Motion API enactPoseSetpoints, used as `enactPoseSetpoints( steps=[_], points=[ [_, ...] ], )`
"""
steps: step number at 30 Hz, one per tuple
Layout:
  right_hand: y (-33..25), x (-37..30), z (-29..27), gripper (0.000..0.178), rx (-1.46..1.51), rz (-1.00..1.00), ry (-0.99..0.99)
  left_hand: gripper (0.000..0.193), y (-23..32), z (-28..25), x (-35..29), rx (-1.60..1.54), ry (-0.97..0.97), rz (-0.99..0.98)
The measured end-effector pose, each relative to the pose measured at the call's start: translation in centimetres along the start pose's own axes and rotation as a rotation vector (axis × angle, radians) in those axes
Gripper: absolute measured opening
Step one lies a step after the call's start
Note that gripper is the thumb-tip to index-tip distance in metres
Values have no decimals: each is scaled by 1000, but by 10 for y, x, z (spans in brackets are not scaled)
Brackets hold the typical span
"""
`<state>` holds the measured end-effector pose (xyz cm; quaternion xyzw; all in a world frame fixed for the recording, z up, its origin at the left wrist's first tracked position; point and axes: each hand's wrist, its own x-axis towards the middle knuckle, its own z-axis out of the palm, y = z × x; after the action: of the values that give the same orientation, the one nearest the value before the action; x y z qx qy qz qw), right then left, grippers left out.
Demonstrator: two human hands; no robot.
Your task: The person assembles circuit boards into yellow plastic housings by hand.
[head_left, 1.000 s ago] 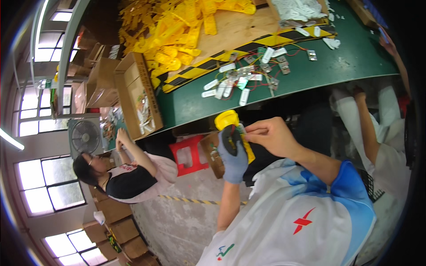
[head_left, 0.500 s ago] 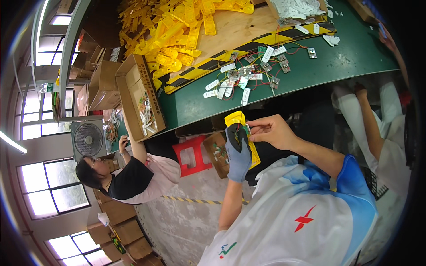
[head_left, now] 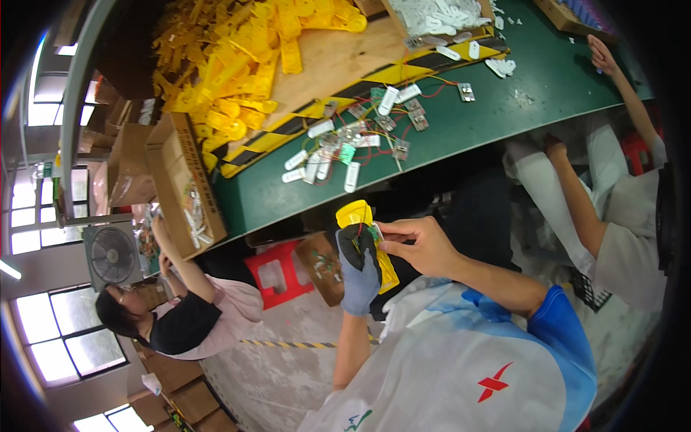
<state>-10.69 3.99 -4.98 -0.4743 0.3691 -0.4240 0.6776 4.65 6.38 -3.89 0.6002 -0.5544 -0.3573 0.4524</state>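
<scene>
My left hand [head_left: 359, 277], in a grey glove with a dark palm, grips a long yellow plastic housing [head_left: 353, 212] in front of my body, just off the bench edge. Red wire runs over the housing near the gloved thumb. My bare right hand [head_left: 426, 246] pinches a small green-and-white circuit board [head_left: 376, 232] against the housing's side; the fingertips partly hide it. On the bench beyond lies a tangle of wired circuit boards with white tabs [head_left: 349, 135].
Yellow housings [head_left: 237, 65] are heaped behind a black-and-yellow striped edge [head_left: 317, 115] on the green bench [head_left: 273, 191]. Cardboard boxes of parts [head_left: 183, 183] and white pieces [head_left: 439, 18] stand there. Co-workers sit left [head_left: 191, 317] and right [head_left: 626, 216]; a red stool [head_left: 277, 273] is below.
The view has shifted, so the bench and my hands appear further left and lower. My hands keep the same hold on the housing and board. The right co-worker's hand now shows above the bench.
</scene>
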Motion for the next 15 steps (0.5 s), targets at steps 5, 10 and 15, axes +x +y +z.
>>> enactPoseSetpoints(
  steps=[5,10,15],
  points=[
    [13,-17,-12,45,-37,-62,115,16,-20,25,-10,-206,-52,-145],
    [19,-33,-29,45,-328,-230,139,19,-13,40,-14,-198,-151,-69],
    [14,-33,-29,49,-553,-419,155,25,-20,44,-11,24,-100,86]
  ],
)
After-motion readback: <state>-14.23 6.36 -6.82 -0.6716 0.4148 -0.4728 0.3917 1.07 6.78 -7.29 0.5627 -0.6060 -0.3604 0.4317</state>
